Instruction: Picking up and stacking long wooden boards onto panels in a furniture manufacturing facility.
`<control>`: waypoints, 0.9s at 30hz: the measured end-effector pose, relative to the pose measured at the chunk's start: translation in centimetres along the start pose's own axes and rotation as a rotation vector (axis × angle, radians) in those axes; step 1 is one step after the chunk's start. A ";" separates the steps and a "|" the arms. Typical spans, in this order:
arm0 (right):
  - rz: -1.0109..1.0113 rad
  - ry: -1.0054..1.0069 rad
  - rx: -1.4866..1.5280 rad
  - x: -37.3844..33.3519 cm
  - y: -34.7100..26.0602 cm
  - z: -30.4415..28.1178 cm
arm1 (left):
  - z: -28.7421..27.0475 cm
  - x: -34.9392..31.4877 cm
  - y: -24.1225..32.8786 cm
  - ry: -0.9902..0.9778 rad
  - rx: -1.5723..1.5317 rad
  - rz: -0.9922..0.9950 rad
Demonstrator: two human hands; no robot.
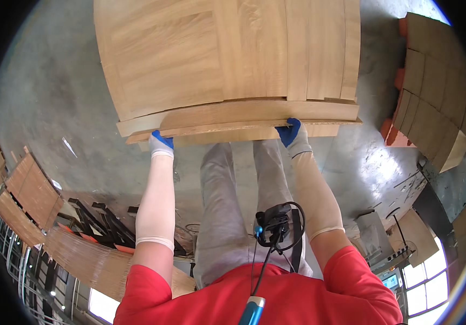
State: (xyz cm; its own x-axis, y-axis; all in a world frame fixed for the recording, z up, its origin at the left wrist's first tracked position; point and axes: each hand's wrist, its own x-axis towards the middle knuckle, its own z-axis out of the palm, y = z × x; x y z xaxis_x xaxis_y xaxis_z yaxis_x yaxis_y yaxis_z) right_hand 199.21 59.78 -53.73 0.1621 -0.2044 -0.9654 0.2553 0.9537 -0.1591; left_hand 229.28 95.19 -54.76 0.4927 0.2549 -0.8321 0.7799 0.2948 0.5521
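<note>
A long, narrow wood-grain board [227, 128] lies crosswise in front of me, along the near edge of a stack of wide wood-grain panels [189, 59]. My left hand [162, 143], in a white glove with blue fingers, is closed on the board's near edge toward its left end. Toward the right end, my right hand [296, 135] in a matching glove grips the same edge. The fingers of both hands are partly hidden by the board. Other narrow strips show just behind and beneath it, so I cannot tell whether it touches them.
Brown cardboard-like sheets [433, 92] are stacked on orange supports [397, 135] at the right. Black metal frames [100, 219] and film-wrapped panels [84, 257] are at the lower left. A white scrap [69, 147] lies on the grey floor [54, 81].
</note>
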 end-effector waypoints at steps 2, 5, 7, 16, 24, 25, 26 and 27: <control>-0.009 0.011 0.008 0.1 -0.3 0.7 | 0.0 0.6 0.5 -0.004 -0.053 -0.034; -0.010 0.026 0.037 0.1 -0.5 1.8 | 0.1 0.8 0.8 -0.026 -0.060 -0.033; -0.018 0.030 0.030 0.0 -0.7 2.0 | 0.3 0.4 0.6 -0.013 -0.053 -0.045; 0.003 0.090 -0.023 0.2 -1.0 2.3 | 0.5 0.3 1.4 0.028 -0.018 -0.025; -0.011 0.017 -0.010 0.3 -1.1 2.2 | 1.0 0.5 1.5 -0.038 -0.022 -0.055; -0.024 0.031 -0.024 0.2 -1.0 2.2 | 1.0 0.4 1.3 -0.041 -0.025 -0.061; -0.025 0.030 -0.025 0.2 -0.9 2.3 | 0.8 0.4 1.4 -0.026 -0.024 -0.058; -0.028 0.042 -0.060 0.2 -0.9 2.4 | 0.7 0.3 1.4 -0.011 -0.021 -0.054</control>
State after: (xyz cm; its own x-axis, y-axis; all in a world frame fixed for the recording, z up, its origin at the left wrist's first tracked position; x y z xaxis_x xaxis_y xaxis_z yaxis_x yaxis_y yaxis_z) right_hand 201.26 58.35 -53.26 0.1157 -0.2229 -0.9680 0.2013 0.9595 -0.1969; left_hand 230.79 95.08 -54.31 0.4542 0.2281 -0.8612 0.7972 0.3275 0.5072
